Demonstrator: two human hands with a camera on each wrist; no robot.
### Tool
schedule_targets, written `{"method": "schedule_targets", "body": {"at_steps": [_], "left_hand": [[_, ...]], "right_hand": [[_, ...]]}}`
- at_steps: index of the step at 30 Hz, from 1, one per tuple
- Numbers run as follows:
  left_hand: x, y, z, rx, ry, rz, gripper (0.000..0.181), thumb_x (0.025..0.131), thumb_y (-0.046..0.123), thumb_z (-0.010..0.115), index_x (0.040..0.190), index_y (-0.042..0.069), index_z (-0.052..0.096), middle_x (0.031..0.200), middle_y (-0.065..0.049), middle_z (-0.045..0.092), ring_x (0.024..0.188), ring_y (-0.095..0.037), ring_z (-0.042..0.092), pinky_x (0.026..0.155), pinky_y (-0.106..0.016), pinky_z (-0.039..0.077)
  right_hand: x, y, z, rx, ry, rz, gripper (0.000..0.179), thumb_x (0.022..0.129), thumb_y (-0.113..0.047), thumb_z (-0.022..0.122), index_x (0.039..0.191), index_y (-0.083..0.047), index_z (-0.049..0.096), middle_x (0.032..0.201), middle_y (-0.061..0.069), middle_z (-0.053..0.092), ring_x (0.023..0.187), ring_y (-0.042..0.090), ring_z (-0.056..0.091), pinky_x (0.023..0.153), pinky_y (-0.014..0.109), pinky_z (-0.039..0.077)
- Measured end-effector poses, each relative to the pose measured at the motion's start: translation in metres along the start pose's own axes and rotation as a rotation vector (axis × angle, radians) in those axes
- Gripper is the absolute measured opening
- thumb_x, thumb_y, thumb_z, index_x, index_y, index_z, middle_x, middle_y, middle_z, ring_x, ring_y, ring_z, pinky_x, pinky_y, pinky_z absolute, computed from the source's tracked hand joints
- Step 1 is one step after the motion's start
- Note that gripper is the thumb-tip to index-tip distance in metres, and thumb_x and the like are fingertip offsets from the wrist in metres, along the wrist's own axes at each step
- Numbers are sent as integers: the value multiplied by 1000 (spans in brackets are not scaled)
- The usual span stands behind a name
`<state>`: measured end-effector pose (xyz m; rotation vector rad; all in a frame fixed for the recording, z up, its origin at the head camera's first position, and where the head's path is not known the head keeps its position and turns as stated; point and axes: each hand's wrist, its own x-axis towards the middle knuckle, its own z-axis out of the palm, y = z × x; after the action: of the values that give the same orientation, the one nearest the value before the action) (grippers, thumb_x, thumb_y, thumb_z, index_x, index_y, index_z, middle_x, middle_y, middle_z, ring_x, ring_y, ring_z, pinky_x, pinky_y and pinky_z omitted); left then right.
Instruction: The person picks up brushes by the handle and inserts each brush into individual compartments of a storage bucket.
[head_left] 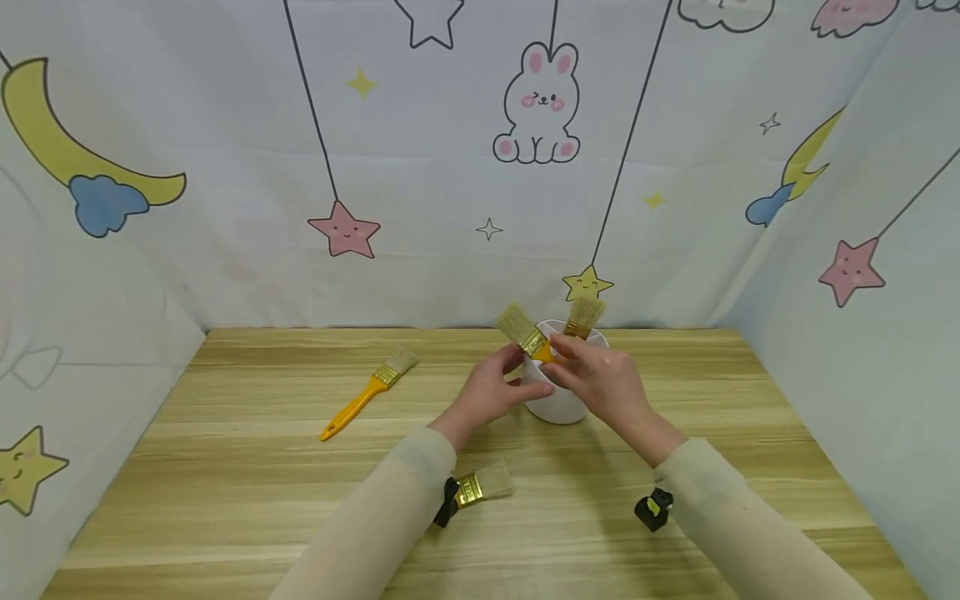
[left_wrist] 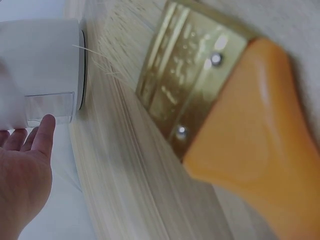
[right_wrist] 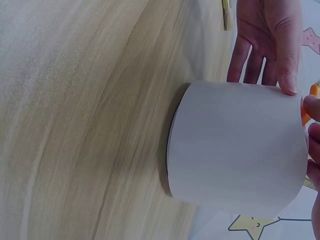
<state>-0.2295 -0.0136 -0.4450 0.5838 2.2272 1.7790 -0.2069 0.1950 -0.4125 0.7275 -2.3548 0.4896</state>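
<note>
A white cylindrical container (head_left: 557, 407) stands near the table's back edge. My right hand (head_left: 603, 379) pinches a paintbrush (head_left: 534, 342) by its orange handle over the container's mouth, bristles pointing up and left. Inside the container another paintbrush (head_left: 583, 318) stands bristles up, its lower part hidden. My left hand (head_left: 491, 387) is at the container's left side, thumb toward the front; the right wrist view shows its fairly straight fingers (right_wrist: 254, 67) reaching to the wall. Partly under my left forearm lies a third paintbrush (head_left: 483, 483), whose orange handle fills much of the left wrist view.
To the left on the wooden table (head_left: 247, 483) lies one more paintbrush (head_left: 369, 392), bristles toward the back. A white curtain (head_left: 435, 275) printed with stars, moons and a rabbit hangs behind the table and along both sides.
</note>
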Motion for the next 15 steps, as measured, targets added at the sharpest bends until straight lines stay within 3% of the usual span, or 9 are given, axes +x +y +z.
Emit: {"method": "schedule_targets", "body": {"at_steps": [7, 15], "left_hand": [[0, 0, 0, 7, 6, 7, 76, 95, 26, 85, 160, 13, 48, 164, -10, 49, 153, -28, 45, 118, -48, 47], [0, -2, 0, 15, 0, -4, 82, 95, 26, 85, 164, 12, 43, 168, -11, 43, 153, -31, 44, 118, -46, 48]], "right_hand": [[2, -2, -5, 9, -53, 14, 47, 83, -18, 93, 125, -3, 77, 95, 12, 82, 71, 26, 76, 50, 37, 54], [2, -2, -6, 22, -95, 55, 44, 87, -20, 91, 126, -5, 78, 93, 12, 82, 70, 26, 75, 56, 41, 58]]}}
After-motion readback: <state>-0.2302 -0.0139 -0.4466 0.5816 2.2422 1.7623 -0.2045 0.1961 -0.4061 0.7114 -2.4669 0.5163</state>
